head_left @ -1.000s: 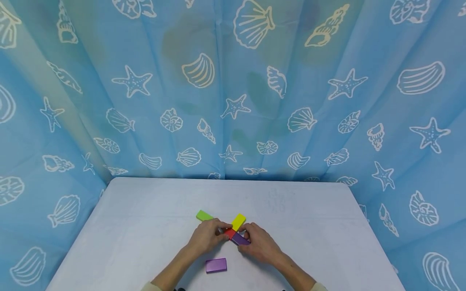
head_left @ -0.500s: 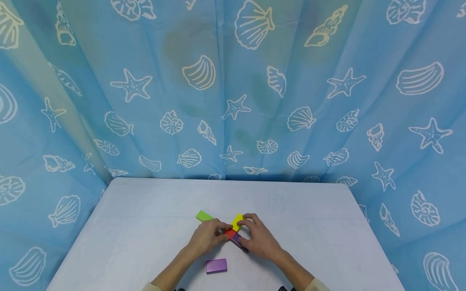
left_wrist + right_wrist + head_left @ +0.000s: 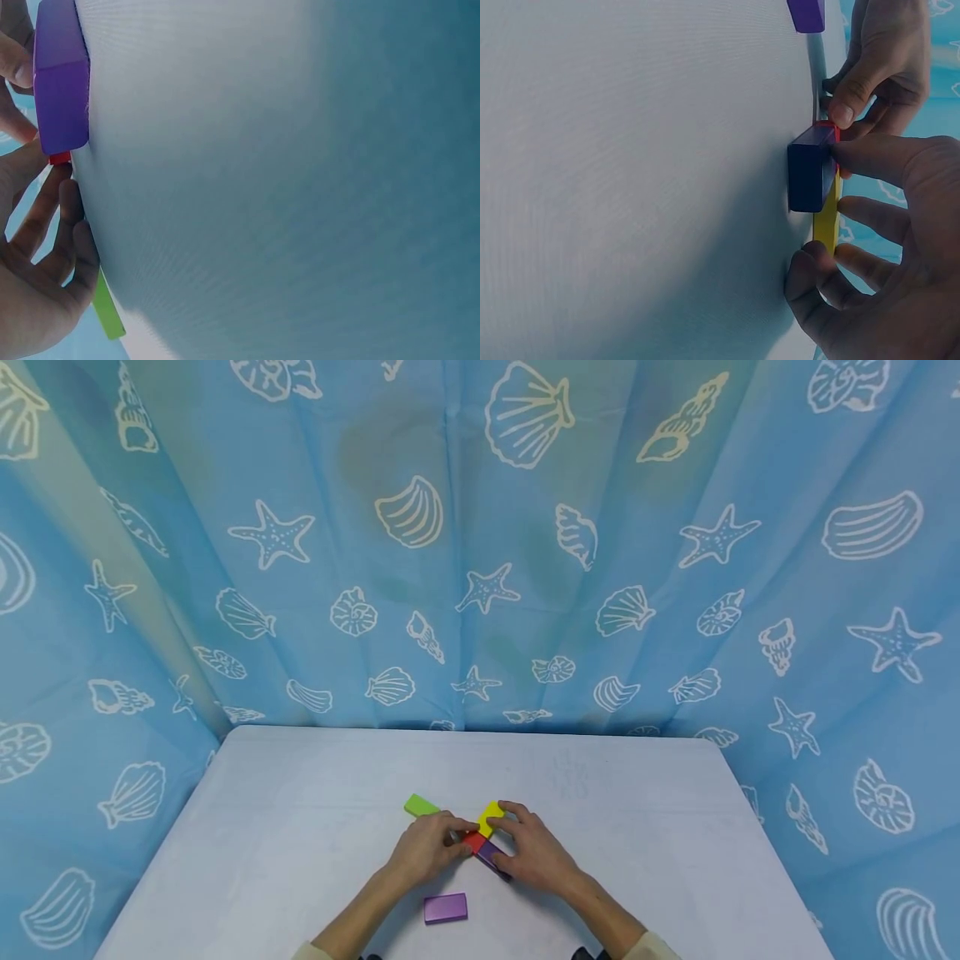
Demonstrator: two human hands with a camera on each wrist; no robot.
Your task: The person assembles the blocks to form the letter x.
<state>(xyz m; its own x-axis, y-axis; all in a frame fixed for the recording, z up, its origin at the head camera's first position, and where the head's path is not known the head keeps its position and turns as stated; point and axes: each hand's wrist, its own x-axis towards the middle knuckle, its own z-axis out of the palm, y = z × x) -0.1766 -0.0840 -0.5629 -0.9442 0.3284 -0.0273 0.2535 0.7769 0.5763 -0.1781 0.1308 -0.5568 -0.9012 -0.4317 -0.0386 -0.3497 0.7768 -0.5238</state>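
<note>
Left hand (image 3: pixel 429 845): pinched the red block (image 3: pixel 473 841)
Right hand (image 3: pixel 536 852): curled its fingers round the yellow block (image 3: pixel 491 818), thumb on the dark block (image 3: pixel 806 178)
Green block (image 3: pixel 421 805): stuck out beyond the left hand
Purple block (image 3: pixel 446 907): lay behind both hands, nearer the left one

A blue curtain (image 3: pixel 322 577) hangs in folds behind and along both sides of the white counter (image 3: pixel 637 810); pale outlines of shells (image 3: pixel 528 414) and starfish (image 3: pixel 272 535) cover it (some yellowish near the top); the counter's far corners look rounded.
</note>
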